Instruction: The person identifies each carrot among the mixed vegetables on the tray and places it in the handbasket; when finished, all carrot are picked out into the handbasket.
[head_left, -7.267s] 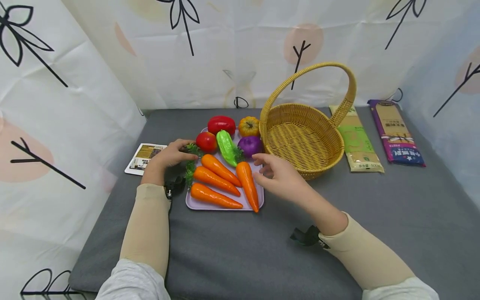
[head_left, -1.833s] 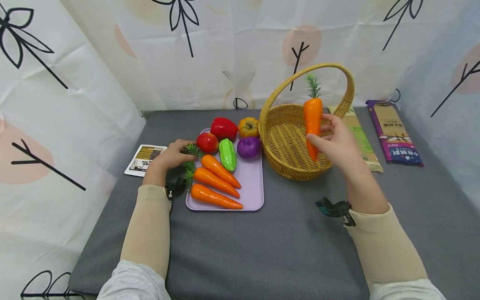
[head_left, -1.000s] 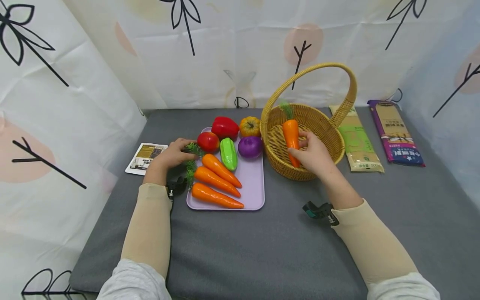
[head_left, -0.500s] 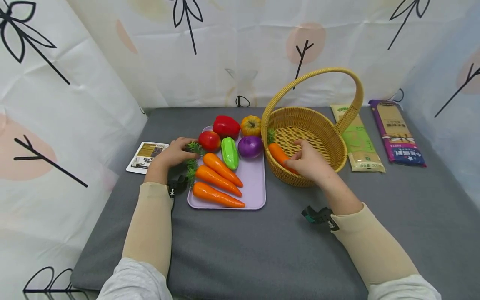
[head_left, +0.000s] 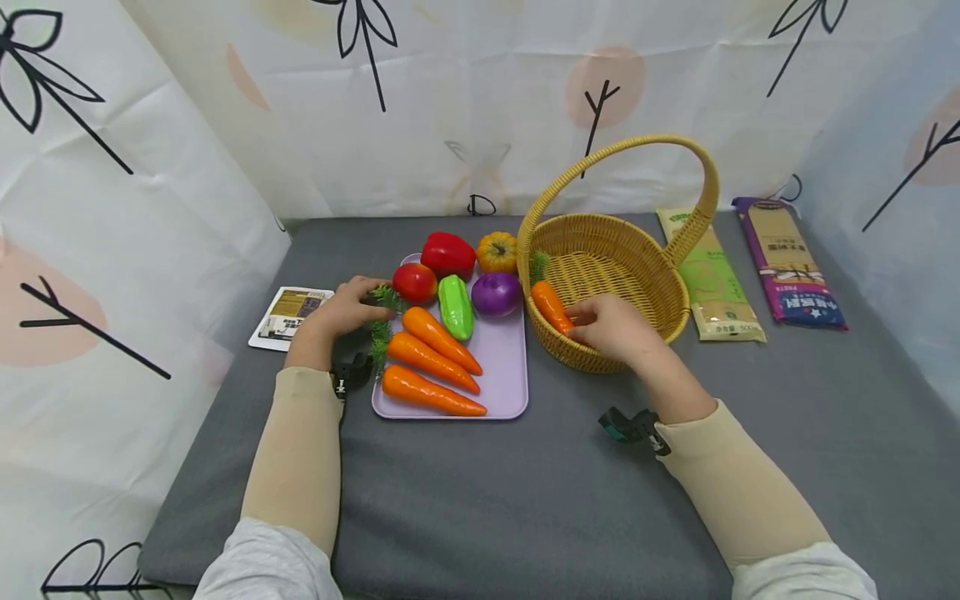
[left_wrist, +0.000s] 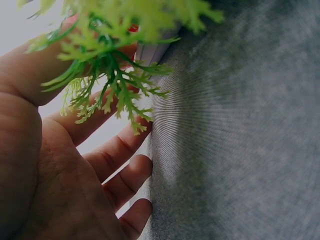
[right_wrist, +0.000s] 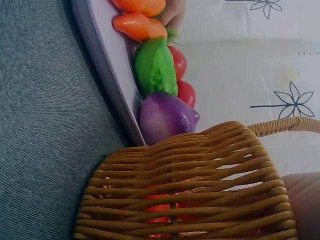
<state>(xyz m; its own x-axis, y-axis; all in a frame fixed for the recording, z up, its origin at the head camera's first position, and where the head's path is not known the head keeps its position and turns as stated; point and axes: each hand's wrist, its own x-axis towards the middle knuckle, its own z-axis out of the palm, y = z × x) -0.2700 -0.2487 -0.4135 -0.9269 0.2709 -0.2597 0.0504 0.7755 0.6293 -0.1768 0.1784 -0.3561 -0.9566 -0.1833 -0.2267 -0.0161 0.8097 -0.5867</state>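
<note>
Inside the basket [head_left: 626,265], one carrot [head_left: 551,305] — on the tray [head_left: 505,371], assorted vegetables [head_left: 456,308].

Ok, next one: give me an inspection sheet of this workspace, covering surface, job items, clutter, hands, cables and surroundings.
Surface: grey cloth, some wrinkles at the near side.
Job items: one carrot in the basket; three carrots, tomato, red pepper, green pepper and purple vegetable on the tray; pumpkin at its far right corner.
Clutter: white card left; green packet and purple packet right.
Left hand: beside the carrot leaves, fingers relaxed.
Right hand: at the basket carrot's lower end; grip unclear.
Cables: nothing seen for certain.
Surroundings: printed curtain behind and both sides.
</note>
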